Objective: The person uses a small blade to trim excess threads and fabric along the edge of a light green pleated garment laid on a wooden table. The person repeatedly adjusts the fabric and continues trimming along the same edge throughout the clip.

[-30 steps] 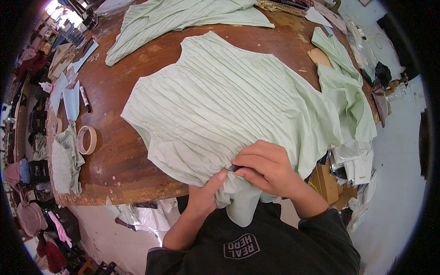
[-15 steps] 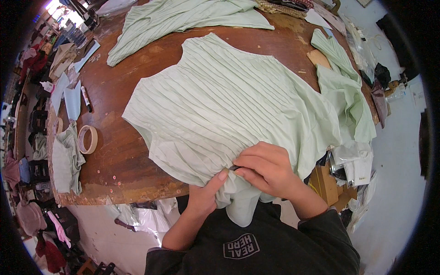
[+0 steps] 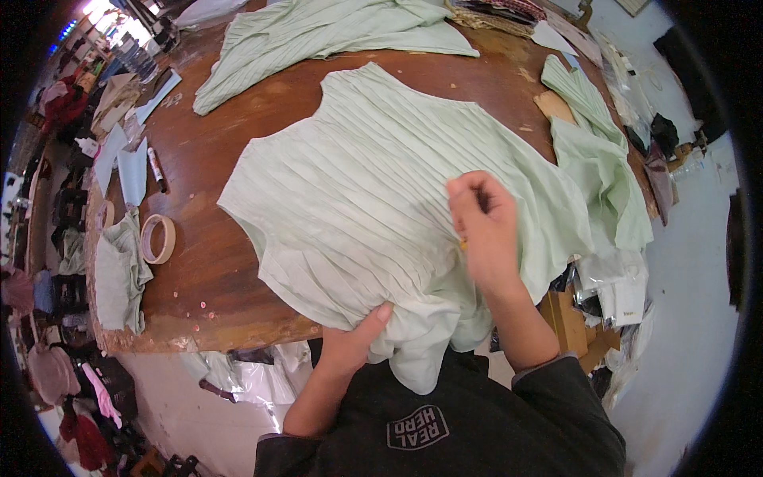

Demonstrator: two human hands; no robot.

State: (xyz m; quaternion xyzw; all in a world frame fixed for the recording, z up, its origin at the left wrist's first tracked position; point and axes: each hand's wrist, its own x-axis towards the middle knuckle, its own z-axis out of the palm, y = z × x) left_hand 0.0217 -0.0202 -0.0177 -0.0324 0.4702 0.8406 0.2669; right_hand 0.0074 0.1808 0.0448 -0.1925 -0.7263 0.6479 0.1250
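A pale green garment (image 3: pixel 366 183) with rows of narrow pleats lies spread over the table, its gathered lower part hanging off the near edge. My left hand (image 3: pixel 355 340) pinches that hanging part, thumb on top of the cloth and fingers hidden beneath. Raised above the garment's right side is my right hand (image 3: pixel 489 230), closed with its fingers curled. A small yellow bit shows at its lower left side, and something dark sits among the fingers; I cannot make out what it is.
Another pleated green piece (image 3: pixel 318 32) lies at the far side of the brown table (image 3: pixel 191 270), and more green cloth (image 3: pixel 600 175) hangs at the right. To the left are a tape roll (image 3: pixel 158 239), a marker (image 3: pixel 156 168), folded cloth (image 3: pixel 121 274) and several small reddish discs.
My right hand has left the cloth beside my left hand and risen up and to the right. My left hand keeps its pinch on the garment.
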